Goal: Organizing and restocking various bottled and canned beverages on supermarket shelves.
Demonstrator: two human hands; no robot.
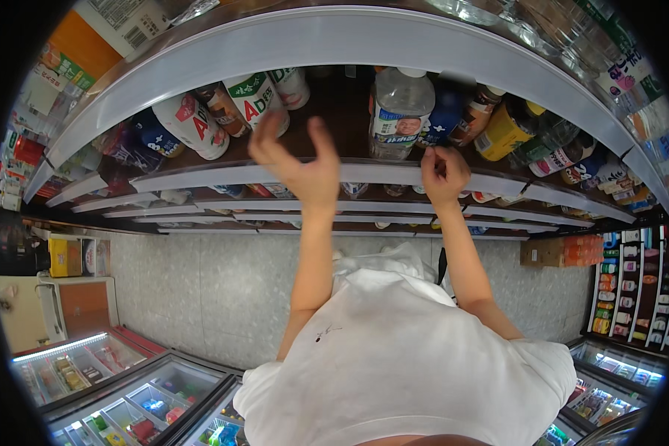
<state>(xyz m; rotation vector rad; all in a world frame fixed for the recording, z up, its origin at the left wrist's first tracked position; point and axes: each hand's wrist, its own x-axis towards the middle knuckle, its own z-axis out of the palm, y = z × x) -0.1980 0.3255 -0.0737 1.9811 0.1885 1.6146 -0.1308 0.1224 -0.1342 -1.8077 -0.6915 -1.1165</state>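
Observation:
My left hand (298, 161) is raised at the shelf front with its fingers apart and nothing in them. Its fingertips overlap a white AD milk-drink bottle (252, 97) in the view; whether they touch it I cannot tell. Another white bottle (192, 127) with a red cap stands to its left, a third white bottle (290, 86) behind. A gap of brown shelf board (334, 117) lies right of them. My right hand (446, 173) is curled at the shelf's front rail, with no object visible in it. Just left of it stands a large clear plastic bottle (401, 103); a dark blue bottle (445, 114) is behind.
A yellow-labelled bottle (507, 131) and further drinks continue rightward. A pale upper shelf rail (334, 33) overhangs this row; lower shelves (368, 206) run beneath. Cartons (563, 251) sit on the grey floor (234, 279) at right. Glass-topped freezers (161, 401) stand behind me.

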